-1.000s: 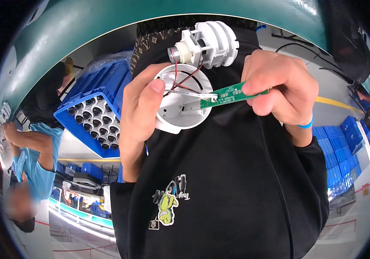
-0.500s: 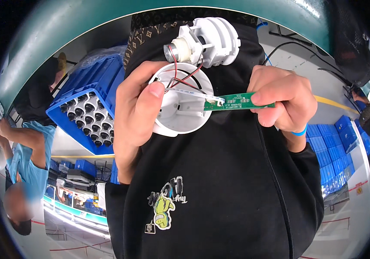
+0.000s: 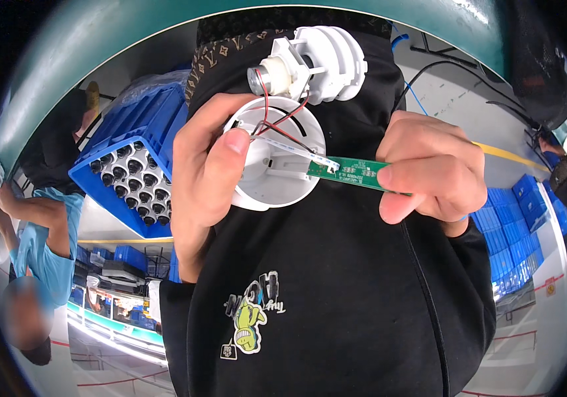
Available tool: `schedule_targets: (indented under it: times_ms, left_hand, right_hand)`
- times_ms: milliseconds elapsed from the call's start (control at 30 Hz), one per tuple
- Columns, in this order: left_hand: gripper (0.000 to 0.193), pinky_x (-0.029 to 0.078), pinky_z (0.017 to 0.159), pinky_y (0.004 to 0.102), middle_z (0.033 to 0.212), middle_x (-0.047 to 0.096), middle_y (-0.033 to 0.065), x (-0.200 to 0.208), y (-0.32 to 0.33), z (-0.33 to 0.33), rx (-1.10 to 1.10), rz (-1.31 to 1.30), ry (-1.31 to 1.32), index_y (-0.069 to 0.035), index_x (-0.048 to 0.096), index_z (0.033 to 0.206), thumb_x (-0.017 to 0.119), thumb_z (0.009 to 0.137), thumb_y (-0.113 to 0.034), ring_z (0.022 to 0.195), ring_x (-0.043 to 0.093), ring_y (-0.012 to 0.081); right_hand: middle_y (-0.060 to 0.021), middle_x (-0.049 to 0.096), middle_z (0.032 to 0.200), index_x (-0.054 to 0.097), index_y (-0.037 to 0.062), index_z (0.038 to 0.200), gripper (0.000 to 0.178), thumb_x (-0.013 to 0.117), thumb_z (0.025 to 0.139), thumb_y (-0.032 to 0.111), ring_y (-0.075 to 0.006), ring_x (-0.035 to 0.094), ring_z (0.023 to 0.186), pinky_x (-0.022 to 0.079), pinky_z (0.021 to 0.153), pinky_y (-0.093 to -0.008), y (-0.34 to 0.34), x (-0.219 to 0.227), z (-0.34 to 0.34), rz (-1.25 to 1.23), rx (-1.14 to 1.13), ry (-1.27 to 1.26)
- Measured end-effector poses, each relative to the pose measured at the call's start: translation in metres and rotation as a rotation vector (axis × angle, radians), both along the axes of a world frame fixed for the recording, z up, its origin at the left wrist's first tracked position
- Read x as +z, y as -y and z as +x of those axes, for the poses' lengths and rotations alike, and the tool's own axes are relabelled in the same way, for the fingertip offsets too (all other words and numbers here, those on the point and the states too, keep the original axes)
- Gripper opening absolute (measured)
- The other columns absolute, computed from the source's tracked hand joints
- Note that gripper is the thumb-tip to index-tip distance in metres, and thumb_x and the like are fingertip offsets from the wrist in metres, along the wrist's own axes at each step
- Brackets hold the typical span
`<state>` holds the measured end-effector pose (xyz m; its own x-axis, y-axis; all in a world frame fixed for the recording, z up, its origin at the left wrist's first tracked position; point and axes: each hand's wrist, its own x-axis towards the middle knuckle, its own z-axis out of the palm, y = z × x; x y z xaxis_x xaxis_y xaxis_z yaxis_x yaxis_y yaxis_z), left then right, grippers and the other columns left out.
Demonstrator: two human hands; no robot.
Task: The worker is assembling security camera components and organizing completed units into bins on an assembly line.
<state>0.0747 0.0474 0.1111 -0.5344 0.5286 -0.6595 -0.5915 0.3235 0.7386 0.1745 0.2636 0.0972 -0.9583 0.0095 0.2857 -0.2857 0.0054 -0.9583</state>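
My left hand (image 3: pixel 205 165) is closed around the wall of a white, cup-shaped plastic housing (image 3: pixel 277 198), thumb over the rim, its open mouth facing up. My right hand (image 3: pixel 434 169) pinches one end of a narrow green circuit board (image 3: pixel 353 173). The board's other end lies over the housing's opening; whether it touches the rim I cannot tell. A flat white ribbon cable (image 3: pixel 288 146) runs from near my left thumb to a connector on the board. Red and black wires (image 3: pixel 275 123) link the housing to a white motor assembly (image 3: pixel 331 65) just above it.
A blue crate (image 3: pixel 108 122) on the left holds several white cylindrical parts with black tips. A green table edge (image 3: pixel 283 12) curves along the top. Stacked blue bins (image 3: pixel 505 228) stand at the right. A co-worker in a blue shirt (image 3: pixel 51 228) is at far left.
My right hand has turned the board, so its held end sits lower in the view and the board slants. The housing and my left hand have shifted slightly left.
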Motion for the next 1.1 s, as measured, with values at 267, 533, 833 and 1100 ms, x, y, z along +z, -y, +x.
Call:
schedule_targets:
  times_ms: [267, 533, 833, 1100]
  left_hand:
    - [0.051, 0.043, 0.081, 0.0259, 0.096, 0.064, 0.0111, 0.0, -0.001, 0.002, 0.036, -0.013, 0.027, 0.006, 0.059, 0.108, 0.056, 0.084, -0.039, 0.089, 0.057, 0.0146]
    - [0.053, 0.042, 0.082, 0.0253, 0.097, 0.064, 0.0113, 0.0, -0.001, 0.002, 0.044, -0.021, 0.038, 0.006, 0.059, 0.108, 0.057, 0.084, -0.041, 0.089, 0.057, 0.0145]
    - [0.055, 0.043, 0.081, 0.0253, 0.095, 0.064, 0.0116, 0.001, -0.001, 0.002, 0.055, -0.05, 0.052, 0.007, 0.06, 0.107, 0.057, 0.082, -0.041, 0.088, 0.057, 0.0142]
    - [0.054, 0.043, 0.081, 0.0259, 0.096, 0.064, 0.0118, 0.0, 0.0, 0.004, 0.061, -0.027, 0.088, 0.007, 0.059, 0.108, 0.057, 0.083, -0.041, 0.088, 0.057, 0.0145]
  right_hand:
    - [-0.007, 0.053, 0.063, 0.06, -0.0001, 0.079, 0.029, 0.077, 0.071, 0.022, -0.0216, 0.052, 0.051, 0.038, 0.045, -0.0307, 0.002, 0.004, -0.001, 0.005, -0.002, 0.057]
    - [-0.0056, 0.049, 0.065, 0.059, -0.0013, 0.081, 0.029, 0.076, 0.073, 0.02, -0.0195, 0.049, 0.051, 0.035, 0.044, -0.0298, 0.006, 0.008, -0.002, 0.039, 0.031, -0.04]
    - [-0.005, 0.047, 0.065, 0.058, -0.0019, 0.082, 0.029, 0.076, 0.073, 0.019, -0.0179, 0.049, 0.051, 0.035, 0.043, -0.0287, 0.012, 0.006, -0.001, 0.026, -0.028, -0.095]
    - [-0.005, 0.045, 0.067, 0.056, -0.0008, 0.08, 0.029, 0.074, 0.076, 0.022, -0.0184, 0.047, 0.051, 0.035, 0.043, -0.0294, 0.012, 0.006, 0.002, 0.012, 0.034, -0.071]
